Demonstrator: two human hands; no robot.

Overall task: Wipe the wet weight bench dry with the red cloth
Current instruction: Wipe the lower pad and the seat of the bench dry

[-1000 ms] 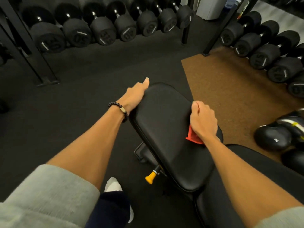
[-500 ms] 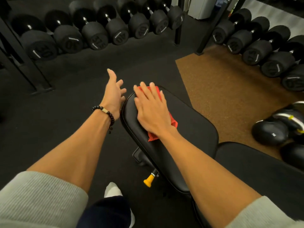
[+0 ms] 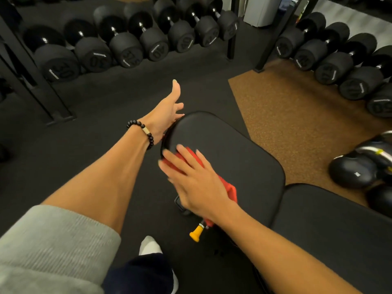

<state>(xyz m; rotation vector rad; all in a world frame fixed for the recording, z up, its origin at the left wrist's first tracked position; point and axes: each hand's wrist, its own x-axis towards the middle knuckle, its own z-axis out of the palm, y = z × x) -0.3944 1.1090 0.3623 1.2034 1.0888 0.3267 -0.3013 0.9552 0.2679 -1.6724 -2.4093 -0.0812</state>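
Gym flooring surrounds the weight bench; right hand, fingers spread flat, presses red cloth at centre; left hand splayed. Wiping seems midway; wetness unclear.

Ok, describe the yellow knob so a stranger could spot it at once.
Find the black bench seat pad in the middle. Below its near edge, under the right hand pressing the red cloth, a small knob sticks out. It is the only yellow thing there.

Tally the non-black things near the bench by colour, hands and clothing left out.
Red: 1, the red cloth under the right hand on the weight bench.
Yellow: 1, the knob below the seat.
Brown: 1, the floor mat.
Total: 3.
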